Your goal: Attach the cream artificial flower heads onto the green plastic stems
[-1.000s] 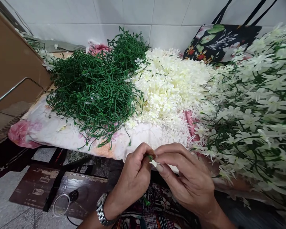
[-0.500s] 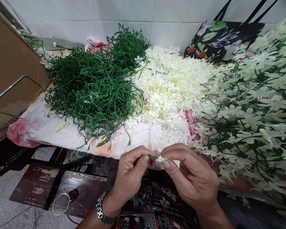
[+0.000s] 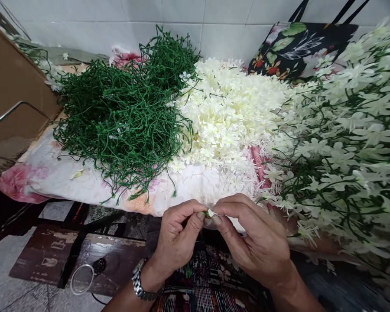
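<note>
My left hand (image 3: 180, 234) pinches the tip of a green stem (image 3: 207, 214) between thumb and forefinger. Close beside it, my right hand (image 3: 251, 238) grips a small white flower piece (image 3: 211, 212), which meets the stem tip between my fingertips. Behind my hands, a tangled heap of green stems (image 3: 123, 117) lies on a floral cloth (image 3: 195, 184). A pile of loose cream-white petals (image 3: 230, 112) touches its right side. Flowers with white petals on green stems (image 3: 341, 160) are heaped at the right.
A black floral bag (image 3: 299, 50) leans on the tiled wall at the back right. Brown cardboard (image 3: 22, 73) stands at the left. Below the cloth are a dark worn board (image 3: 113, 255) and a clear round ring-like object (image 3: 82, 279).
My right hand has moved left, bringing the white flower piece against the green stem tip in my left hand. The view has shifted slightly.
</note>
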### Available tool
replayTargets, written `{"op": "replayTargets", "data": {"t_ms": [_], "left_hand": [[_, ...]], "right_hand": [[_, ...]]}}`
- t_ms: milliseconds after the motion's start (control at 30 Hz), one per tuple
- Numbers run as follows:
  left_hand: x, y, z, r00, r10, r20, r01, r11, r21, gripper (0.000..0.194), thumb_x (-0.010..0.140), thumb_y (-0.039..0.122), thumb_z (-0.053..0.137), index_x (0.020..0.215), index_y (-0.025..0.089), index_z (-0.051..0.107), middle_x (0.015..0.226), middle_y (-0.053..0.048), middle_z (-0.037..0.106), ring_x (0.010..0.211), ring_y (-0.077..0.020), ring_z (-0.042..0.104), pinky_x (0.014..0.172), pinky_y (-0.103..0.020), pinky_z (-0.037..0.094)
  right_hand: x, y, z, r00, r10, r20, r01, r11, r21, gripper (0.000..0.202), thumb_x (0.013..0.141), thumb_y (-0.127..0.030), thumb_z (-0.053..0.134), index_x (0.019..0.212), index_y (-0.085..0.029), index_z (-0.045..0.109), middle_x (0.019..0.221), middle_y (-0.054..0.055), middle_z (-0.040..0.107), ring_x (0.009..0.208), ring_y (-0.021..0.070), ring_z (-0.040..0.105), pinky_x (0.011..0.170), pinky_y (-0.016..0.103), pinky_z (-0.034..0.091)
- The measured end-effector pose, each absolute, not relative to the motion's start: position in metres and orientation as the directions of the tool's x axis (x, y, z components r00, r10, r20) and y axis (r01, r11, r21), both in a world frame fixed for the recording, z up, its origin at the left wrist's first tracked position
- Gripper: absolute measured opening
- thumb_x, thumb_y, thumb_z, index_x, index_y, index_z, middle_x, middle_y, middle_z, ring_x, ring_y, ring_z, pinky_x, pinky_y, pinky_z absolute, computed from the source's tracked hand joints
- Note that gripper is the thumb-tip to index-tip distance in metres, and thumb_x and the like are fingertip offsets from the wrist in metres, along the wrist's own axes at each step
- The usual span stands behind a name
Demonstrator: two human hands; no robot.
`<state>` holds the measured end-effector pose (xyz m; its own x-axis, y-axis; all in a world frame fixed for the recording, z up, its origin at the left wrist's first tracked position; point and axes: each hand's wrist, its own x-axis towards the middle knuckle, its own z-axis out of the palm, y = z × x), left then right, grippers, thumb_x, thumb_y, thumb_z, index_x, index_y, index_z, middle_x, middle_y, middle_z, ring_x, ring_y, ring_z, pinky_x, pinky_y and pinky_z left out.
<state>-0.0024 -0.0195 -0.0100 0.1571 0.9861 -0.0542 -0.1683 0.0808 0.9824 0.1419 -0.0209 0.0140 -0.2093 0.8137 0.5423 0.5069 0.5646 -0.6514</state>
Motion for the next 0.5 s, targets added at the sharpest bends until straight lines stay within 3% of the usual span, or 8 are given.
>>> {"op": "replayTargets", "data": {"t_ms": [500], "left_hand": [[0.007, -0.011, -0.001, 0.117, 0.986, 0.117, 0.150, -0.134, 0.980, 0.025, 0.081, 0.020, 0.046, 0.057, 0.016, 0.050, 0.049, 0.005, 0.038, 0.047, -0.0084, 0.033, 0.045, -0.019, 0.031]], "right_hand": [[0.138, -0.015, -0.003, -0.161, 0.819, 0.550, 0.455, 0.556, -0.695, 0.013, 0.083, -0.004, 0.052, 0.086, -0.016, 0.054, 0.071, 0.002, 0.057, 0.065, 0.0100, 0.054, 0.056, 0.020, 0.046]]}}
